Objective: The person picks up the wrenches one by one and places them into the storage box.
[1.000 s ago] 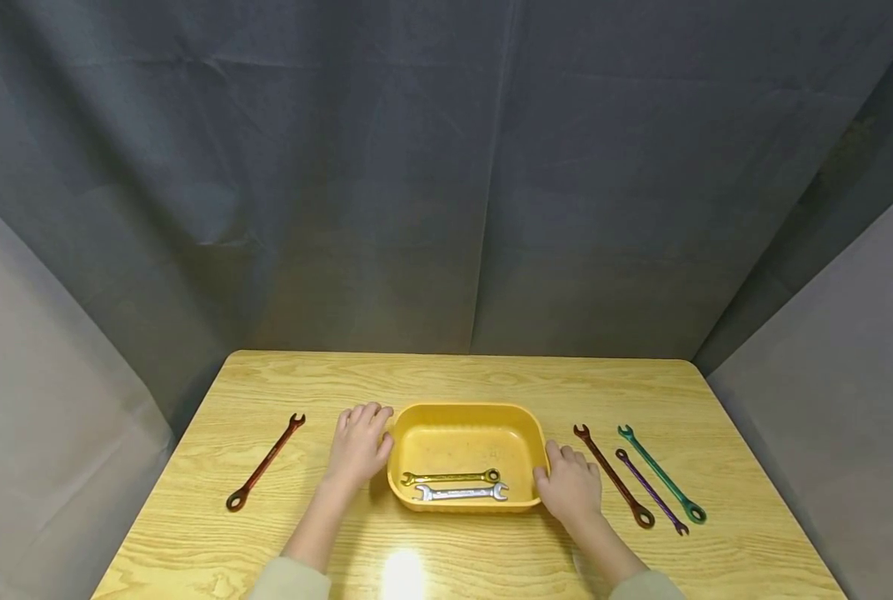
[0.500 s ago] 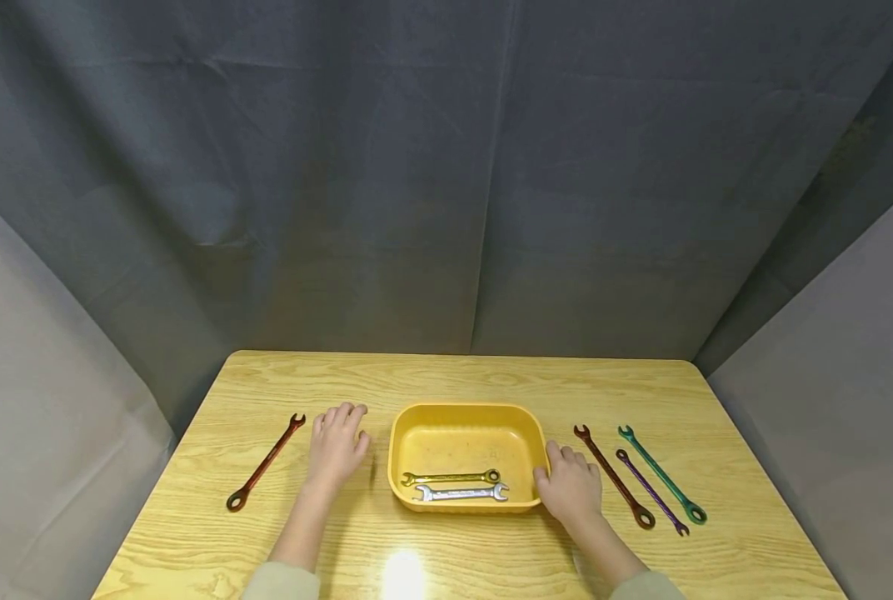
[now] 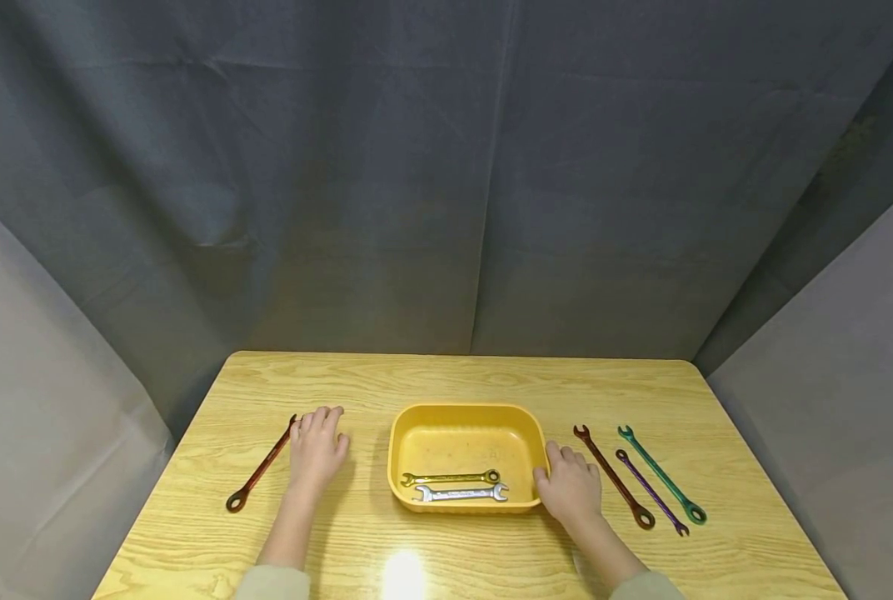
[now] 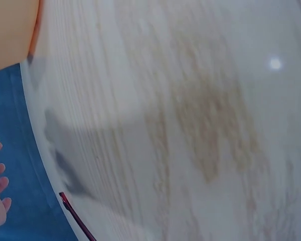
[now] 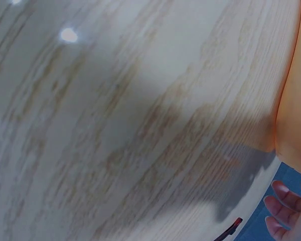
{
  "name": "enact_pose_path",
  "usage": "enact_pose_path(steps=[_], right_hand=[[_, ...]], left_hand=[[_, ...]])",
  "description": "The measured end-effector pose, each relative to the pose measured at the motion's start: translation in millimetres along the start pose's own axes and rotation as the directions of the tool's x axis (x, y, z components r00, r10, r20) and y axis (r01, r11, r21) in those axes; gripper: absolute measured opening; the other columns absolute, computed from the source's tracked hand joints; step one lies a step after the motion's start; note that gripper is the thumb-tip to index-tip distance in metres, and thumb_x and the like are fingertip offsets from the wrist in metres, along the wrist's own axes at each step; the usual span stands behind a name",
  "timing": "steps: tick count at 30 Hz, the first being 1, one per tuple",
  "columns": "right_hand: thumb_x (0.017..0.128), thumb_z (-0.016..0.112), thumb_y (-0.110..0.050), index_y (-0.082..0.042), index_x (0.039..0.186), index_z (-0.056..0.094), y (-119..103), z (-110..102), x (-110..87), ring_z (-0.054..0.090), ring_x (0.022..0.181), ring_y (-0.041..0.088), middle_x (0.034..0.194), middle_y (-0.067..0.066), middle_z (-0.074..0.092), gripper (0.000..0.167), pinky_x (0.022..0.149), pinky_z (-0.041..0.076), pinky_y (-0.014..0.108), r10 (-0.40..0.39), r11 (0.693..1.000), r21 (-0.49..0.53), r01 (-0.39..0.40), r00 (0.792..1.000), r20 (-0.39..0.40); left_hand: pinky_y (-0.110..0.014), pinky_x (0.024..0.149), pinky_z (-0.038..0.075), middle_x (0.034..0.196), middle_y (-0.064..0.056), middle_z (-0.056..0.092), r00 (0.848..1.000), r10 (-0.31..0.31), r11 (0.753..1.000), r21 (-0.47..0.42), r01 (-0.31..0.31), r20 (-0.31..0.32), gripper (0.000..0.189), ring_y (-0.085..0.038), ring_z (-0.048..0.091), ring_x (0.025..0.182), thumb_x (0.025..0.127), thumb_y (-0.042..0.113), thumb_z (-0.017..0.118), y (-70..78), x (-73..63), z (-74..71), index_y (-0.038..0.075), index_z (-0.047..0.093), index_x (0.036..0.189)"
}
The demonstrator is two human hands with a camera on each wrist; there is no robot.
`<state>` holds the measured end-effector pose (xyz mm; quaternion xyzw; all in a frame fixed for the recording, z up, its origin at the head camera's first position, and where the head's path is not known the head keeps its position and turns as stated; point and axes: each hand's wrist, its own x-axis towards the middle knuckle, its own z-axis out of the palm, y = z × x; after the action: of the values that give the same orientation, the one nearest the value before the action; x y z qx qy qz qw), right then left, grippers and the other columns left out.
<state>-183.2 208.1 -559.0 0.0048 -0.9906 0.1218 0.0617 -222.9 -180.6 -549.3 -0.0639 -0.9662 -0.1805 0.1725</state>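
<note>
My left hand (image 3: 316, 450) hovers over the table with loosely bent fingers and nothing in them. It overlaps the open end of a red combination wrench (image 3: 262, 468) in the head view; the left wrist view shows part of that wrench (image 4: 76, 216). My right hand (image 3: 571, 483) grips the right rim of a yellow plastic basin (image 3: 461, 507), thumb over the edge and fingers outside. Inside, along the near wall, lie a gold wrench (image 3: 450, 478) and a silver open-end wrench (image 3: 461, 493). Right wrist view shows my right fingers (image 5: 278, 208) beside the basin wall (image 5: 295, 110).
Right of my right hand lie a dark red wrench (image 3: 615, 477), a purple wrench (image 3: 651, 490) and a green wrench (image 3: 662, 475), all slanted. The wooden table (image 3: 446, 375) ends at a grey curtain (image 3: 371, 208).
My left hand has let go of the basin's left side and moved left to the red wrench's open end. My right hand, the basin and the wrenches have stayed put.
</note>
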Motion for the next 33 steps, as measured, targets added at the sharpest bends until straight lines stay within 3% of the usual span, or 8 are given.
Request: enact_pose_path(steps=[12,24,33], right_hand=[[0.086,0.05,-0.029,-0.006,0.118,0.05,0.2,-0.5,0.1,0.053,0.087,0.032,0.098,0.013,0.058,0.039,0.072,0.04,0.048,0.001,1.0,-0.003,-0.001,1.0,0.007],[0.086,0.051,-0.029,-0.006,0.118,0.051,-2.2,-2.6,-1.0,0.054,0.089,0.033,0.099,0.014,0.058,0.04,0.073,0.04,0.048,-0.001,1.0,-0.001,0.001,1.0,0.001],[0.086,0.051,-0.029,-0.007,0.117,0.051,-0.6,0.1,-0.3,0.054,0.088,0.033,0.098,0.013,0.058,0.038,0.072,0.04,0.048,-0.003,1.0,0.001,0.003,1.0,-0.005]], left_hand=[[-0.054,0.098,0.026,0.118,-0.015,0.052,0.995,-0.101,0.995,-0.003,0.101,0.027,0.044,-0.034,0.042,0.111,0.084,0.016,0.061,-23.9,-4.2,1.2,0.005,0.049,0.124],[-0.056,0.093,0.028,0.119,-0.018,0.05,0.986,-0.167,0.986,0.016,0.166,0.009,0.044,-0.037,0.041,0.109,0.084,0.012,0.06,-42.9,-9.6,-1.4,0.004,0.047,0.125],[-0.055,0.088,0.03,0.12,-0.021,0.048,0.974,-0.222,0.975,0.034,0.221,0.047,0.047,-0.038,0.041,0.107,0.085,0.012,0.057,-55.4,-12.5,4.4,0.003,0.045,0.129]])
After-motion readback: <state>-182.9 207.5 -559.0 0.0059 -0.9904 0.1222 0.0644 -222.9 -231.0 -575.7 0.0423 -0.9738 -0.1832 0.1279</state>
